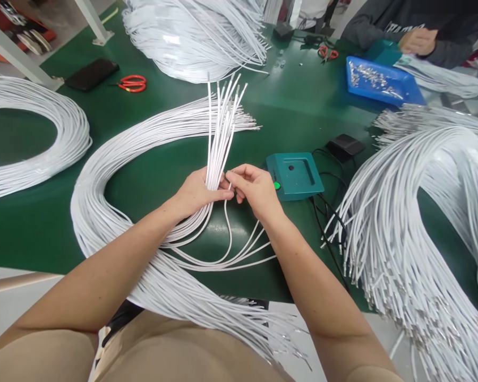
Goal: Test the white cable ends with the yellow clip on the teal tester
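Note:
My left hand (201, 193) is wrapped round a bunch of white cables (220, 138), whose metal-tipped ends fan upward. Close beside it, touching or nearly touching its fingertips, my right hand (253, 188) pinches a single white cable (228, 223) that loops down below the hands. Several loose cables run under my right wrist. A large curved bundle of white cables (93, 185) lies on the green table round the left side of my hands, its lower end hanging over the front edge. Right of my right hand sits a teal device (298, 178) with a green lit button.
Red-handled scissors (133, 83), a dark phone-like object (92, 74) and further cable coils (69, 122) surround the work spot. At right, a big cable bundle (386, 196) and black cords; behind, a blue tray (382, 82) of small parts and a person's hands.

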A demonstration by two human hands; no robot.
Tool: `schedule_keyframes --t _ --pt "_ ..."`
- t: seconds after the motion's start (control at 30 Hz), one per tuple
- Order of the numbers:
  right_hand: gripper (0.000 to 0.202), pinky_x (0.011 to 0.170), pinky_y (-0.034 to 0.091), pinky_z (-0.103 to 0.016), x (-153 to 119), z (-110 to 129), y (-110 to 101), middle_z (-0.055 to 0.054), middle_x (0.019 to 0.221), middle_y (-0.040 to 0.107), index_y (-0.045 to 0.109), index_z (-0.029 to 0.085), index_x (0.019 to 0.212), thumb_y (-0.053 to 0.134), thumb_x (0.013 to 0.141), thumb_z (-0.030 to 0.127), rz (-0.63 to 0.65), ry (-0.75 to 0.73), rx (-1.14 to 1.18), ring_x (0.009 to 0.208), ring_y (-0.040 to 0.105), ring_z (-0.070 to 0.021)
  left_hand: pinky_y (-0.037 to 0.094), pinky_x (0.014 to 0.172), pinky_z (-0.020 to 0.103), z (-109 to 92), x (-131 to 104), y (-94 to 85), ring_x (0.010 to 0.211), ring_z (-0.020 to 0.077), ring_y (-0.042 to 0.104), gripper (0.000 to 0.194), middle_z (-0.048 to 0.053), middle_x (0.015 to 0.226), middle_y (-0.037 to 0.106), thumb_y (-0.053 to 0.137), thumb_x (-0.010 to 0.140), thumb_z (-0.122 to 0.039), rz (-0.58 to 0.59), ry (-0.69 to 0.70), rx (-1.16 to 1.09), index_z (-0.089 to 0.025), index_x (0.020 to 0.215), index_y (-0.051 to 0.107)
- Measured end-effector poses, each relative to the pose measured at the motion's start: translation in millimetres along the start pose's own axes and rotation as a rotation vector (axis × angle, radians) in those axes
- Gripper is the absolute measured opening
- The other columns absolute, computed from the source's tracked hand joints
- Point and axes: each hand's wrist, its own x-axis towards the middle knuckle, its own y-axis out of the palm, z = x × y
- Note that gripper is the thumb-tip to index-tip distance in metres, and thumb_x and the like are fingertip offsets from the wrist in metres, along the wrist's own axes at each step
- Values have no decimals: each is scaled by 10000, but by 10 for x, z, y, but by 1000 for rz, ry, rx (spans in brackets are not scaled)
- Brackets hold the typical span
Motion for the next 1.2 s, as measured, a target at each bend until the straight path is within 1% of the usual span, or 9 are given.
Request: schedule_keyframes --t 0.13,0.2,0.4,0.5,0.67,0.77,0.87,1.0,1.2 --pt "198 431 375 -205 11 2 -7 49 546 549 680 151 788 703 732 339 48 55 128 429 414 -52 471 617 259 -8 -10 28 672 138 621 365 7 748 657 820 619 -336 -25 -11 -134 -162 846 593" --pt "207 430 355 -197 17 1 -5 46 546 536 691 141 803 711 721 330 84 109 214 448 400 -50 456 582 246 -2 -8 37 656 128 611 377 1 747 642 825 608 -327 -60 -15 -171 -161 841 579" --pt "155 378 189 -171 32 -7 11 112 481 285 659 117 722 705 701 263 163 277 447 419 157 -17 449 563 228 17 1 29 655 123 625 414 -21 765 634 830 572 -241 -122 -1 -197 -170 847 528" --pt "146 374 204 -182 32 -7 7 102 501 294 634 127 690 670 708 267 153 281 453 412 170 -23 469 587 242 -10 -15 38 650 136 645 411 -30 734 632 814 589 -231 -107 9 -161 -171 858 509" --pt "332 377 269 -196 6 0 14 105 479 247 651 141 712 633 778 465 122 252 386 393 184 -37 510 670 295 -29 -42 59 682 154 649 373 -21 735 640 790 634 -277 -78 22 -55 -172 853 507" --pt "322 384 277 -190 6 -13 15 112 471 208 601 148 625 697 747 430 150 233 361 396 188 -35 512 689 294 1 -40 54 705 145 633 367 -21 765 633 800 624 -284 -92 40 17 -170 850 535" --pt "335 397 290 -185 28 -27 -4 112 482 229 592 150 629 736 721 438 201 276 405 406 198 -32 514 661 289 17 -36 50 674 139 629 378 -24 758 629 806 624 -300 -88 39 -34 -171 849 531" --pt "346 416 300 -172 56 -36 -39 112 496 304 628 146 722 758 708 467 227 349 489 412 214 -23 505 617 270 -8 -38 53 646 140 641 376 -31 726 628 800 633 -283 -90 37 -108 -173 847 511" --pt "325 454 364 -178 47 -38 -38 98 523 394 666 133 789 775 706 428 213 305 515 429 271 -22 502 611 266 -38 -34 43 643 144 647 397 -24 717 650 810 605 -235 -113 33 -106 -169 853 508"
